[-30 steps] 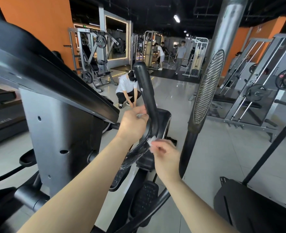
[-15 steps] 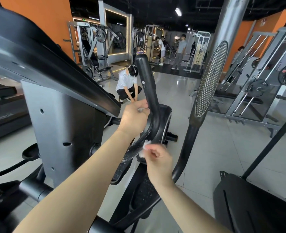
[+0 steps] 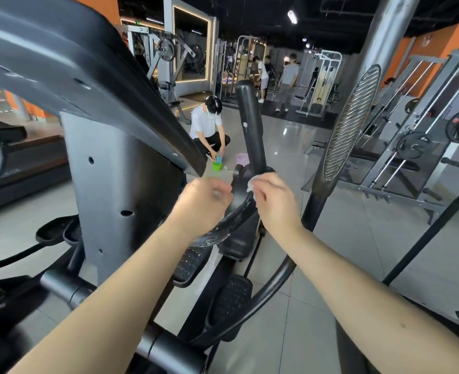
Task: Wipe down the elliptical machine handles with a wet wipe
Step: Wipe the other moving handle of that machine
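Elliptical handle (image 3: 251, 136) comes first: a black bar, upright at twelve o'clock from the hands, curving down toward seven o'clock, where whitish streaks (image 3: 224, 234) mark its surface. Just at nine o'clock of the bend is the left hand (image 3: 202, 203), its fingers curled toward the bar. It is too blurred to tell whether it grips the bar or only hovers beside it.

The wet wipe (image 3: 250, 184) sits against the right side of the bend, a small white wad. The right hand (image 3: 276, 206) pinches it between thumb and fingertips, with most of the wipe hidden under them.

The wipe is likely light, limp and damp. It will probably bunch and slip unless it is spread and wrapped round the bar, so holding it by a fold with the palm behind it would suit better than a fingertip pinch.

The bar looks stiff, smooth and fixed to a heavy frame — it should take firm pressure, though a wetted coating may turn slick.

At two o'clock stands a second arm with a ribbed oval grip (image 3: 352, 122). Its grooves would likely snag a soft wipe.
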Motion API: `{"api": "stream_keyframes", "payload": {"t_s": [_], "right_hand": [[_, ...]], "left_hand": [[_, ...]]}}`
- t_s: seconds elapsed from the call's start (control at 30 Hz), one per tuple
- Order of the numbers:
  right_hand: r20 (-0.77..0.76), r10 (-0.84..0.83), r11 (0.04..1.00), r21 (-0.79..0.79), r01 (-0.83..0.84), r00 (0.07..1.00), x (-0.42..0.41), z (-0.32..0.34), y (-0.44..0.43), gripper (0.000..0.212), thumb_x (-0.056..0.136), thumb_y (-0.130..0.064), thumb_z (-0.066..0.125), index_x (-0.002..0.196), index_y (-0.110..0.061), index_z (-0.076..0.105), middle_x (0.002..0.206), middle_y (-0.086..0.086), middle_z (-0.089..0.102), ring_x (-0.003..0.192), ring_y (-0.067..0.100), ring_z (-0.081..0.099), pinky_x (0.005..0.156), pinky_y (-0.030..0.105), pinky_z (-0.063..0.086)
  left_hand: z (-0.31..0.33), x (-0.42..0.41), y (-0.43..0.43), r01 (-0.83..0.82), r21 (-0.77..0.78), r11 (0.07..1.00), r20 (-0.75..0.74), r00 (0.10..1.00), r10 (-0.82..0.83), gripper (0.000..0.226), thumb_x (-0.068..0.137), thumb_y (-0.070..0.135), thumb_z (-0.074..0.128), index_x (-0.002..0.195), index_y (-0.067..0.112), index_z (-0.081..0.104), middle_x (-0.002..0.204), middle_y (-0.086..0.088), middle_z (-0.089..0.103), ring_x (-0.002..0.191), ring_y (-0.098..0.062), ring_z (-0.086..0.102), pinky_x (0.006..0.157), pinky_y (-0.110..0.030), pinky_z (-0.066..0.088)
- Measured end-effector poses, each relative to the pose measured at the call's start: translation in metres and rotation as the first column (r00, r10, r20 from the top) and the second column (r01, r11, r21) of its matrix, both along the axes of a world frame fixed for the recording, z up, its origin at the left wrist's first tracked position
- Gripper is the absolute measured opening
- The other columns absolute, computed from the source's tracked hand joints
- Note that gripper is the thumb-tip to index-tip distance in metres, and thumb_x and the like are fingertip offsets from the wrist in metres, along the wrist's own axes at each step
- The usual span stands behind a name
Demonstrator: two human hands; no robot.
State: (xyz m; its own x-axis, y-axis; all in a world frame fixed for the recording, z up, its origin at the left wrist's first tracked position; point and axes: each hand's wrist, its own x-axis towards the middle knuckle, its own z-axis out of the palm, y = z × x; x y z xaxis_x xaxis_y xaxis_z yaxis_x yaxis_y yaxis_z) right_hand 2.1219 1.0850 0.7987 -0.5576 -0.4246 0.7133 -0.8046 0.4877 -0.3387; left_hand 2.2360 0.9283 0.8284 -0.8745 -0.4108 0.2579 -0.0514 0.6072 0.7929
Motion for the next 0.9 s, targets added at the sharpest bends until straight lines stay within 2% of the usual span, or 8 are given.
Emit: {"api": "stream_keyframes", "payload": {"t_s": [0.07, 0.17, 0.3, 0.37, 0.47, 0.57, 0.73, 0.9], "right_hand": [[-0.057, -0.006, 0.996, 0.093, 0.012, 0.998, 0.003, -0.012, -0.002, 0.018, 0.091, 0.009, 0.068, 0.102, 0.0, 0.079, 0.109, 0.013, 0.074, 0.1, 0.035, 0.068, 0.094, 0.04, 0.057], [-0.021, -0.033, 0.996, 0.088, 0.035, 0.999, 0.011, -0.019, -0.008, 0.02, 0.09, 0.01, 0.068, 0.101, -0.003, 0.08, 0.102, 0.013, 0.076, 0.095, 0.034, 0.069, 0.091, 0.031, 0.051], [0.24, 0.002, 1.0, 0.019, -0.007, 0.971, 0.03, -0.016, -0.015, 0.017, 0.097, -0.01, 0.066, 0.102, -0.015, 0.082, 0.098, -0.004, 0.078, 0.086, 0.002, 0.067, 0.088, 0.015, 0.05], [0.478, 0.101, 0.993, 0.001, -0.116, 0.873, 0.041, -0.007, -0.015, 0.011, 0.087, -0.034, 0.072, 0.091, -0.035, 0.082, 0.087, -0.018, 0.077, 0.077, -0.009, 0.067, 0.076, 0.005, 0.048], [0.663, 0.266, 0.963, -0.145, -0.228, 0.7, 0.043, 0.01, -0.013, 0.016, 0.068, -0.055, 0.075, 0.08, -0.045, 0.08, 0.079, -0.01, 0.078, 0.064, -0.003, 0.067, 0.063, 0.01, 0.049], [0.515, 0.133, 0.984, -0.173, -0.049, 0.847, 0.02, 0.022, -0.012, 0.012, 0.088, -0.026, 0.075, 0.094, -0.035, 0.078, 0.092, -0.01, 0.078, 0.081, 0.004, 0.072, 0.076, 0.022, 0.053], [0.121, -0.073, 0.979, 0.198, 0.048, 0.99, 0.003, -0.006, -0.005, 0.029, 0.094, 0.01, 0.055, 0.11, 0.0, 0.077, 0.117, 0.011, 0.069, 0.107, 0.027, 0.062, 0.089, 0.013, 0.036], [0.154, -0.035, 0.993, 0.115, 0.017, 0.987, 0.017, -0.019, -0.004, 0.028, 0.097, 0.006, 0.057, 0.109, -0.005, 0.08, 0.113, 0.003, 0.073, 0.108, 0.02, 0.063, 0.099, 0.025, 0.045]], "left_hand": [[-0.012, 0.019, -0.007, -0.063, -0.129, 0.99, 0.075, 0.994, 0.073, 0.013, 0.095, 0.029, 0.066, 0.102, 0.027, 0.077, 0.093, 0.01, 0.071, 0.09, -0.015, 0.069, 0.083, -0.032, 0.059], [-0.032, 0.04, -0.017, -0.141, -0.27, 0.953, 0.113, 0.978, 0.177, 0.012, 0.094, 0.032, 0.065, 0.099, 0.029, 0.075, 0.104, 0.01, 0.07, 0.097, -0.017, 0.067, 0.084, -0.035, 0.057], [-0.05, 0.05, -0.024, -0.16, -0.36, 0.919, 0.11, 0.971, 0.212, 0.014, 0.095, 0.035, 0.063, 0.093, 0.029, 0.076, 0.107, 0.011, 0.064, 0.097, -0.019, 0.064, 0.079, -0.034, 0.055], [-0.055, 0.051, -0.024, -0.175, -0.357, 0.918, 0.087, 0.972, 0.219, 0.014, 0.095, 0.038, 0.064, 0.092, 0.03, 0.076, 0.106, 0.013, 0.063, 0.094, -0.017, 0.064, 0.076, -0.032, 0.053], [-0.059, 0.05, -0.024, -0.195, -0.347, 0.917, 0.062, 0.971, 0.23, 0.014, 0.094, 0.041, 0.066, 0.091, 0.031, 0.076, 0.104, 0.015, 0.061, 0.092, -0.015, 0.064, 0.071, -0.029, 0.048], [-0.06, 0.051, -0.023, -0.198, -0.35, 0.915, 0.046, 0.973, 0.228, 0.015, 0.094, 0.041, 0.066, 0.091, 0.03, 0.076, 0.102, 0.015, 0.06, 0.088, -0.015, 0.064, 0.07, -0.031, 0.051], [-0.062, 0.054, -0.022, -0.182, -0.349, 0.919, 0.059, 0.975, 0.215, 0.013, 0.095, 0.039, 0.064, 0.095, 0.032, 0.075, 0.103, 0.015, 0.058, 0.087, -0.014, 0.062, 0.066, -0.029, 0.046], [-0.065, 0.054, -0.024, -0.183, -0.328, 0.927, 0.058, 0.975, 0.213, 0.014, 0.095, 0.039, 0.063, 0.098, 0.032, 0.075, 0.102, 0.016, 0.056, 0.088, -0.013, 0.062, 0.065, -0.028, 0.042]]}}
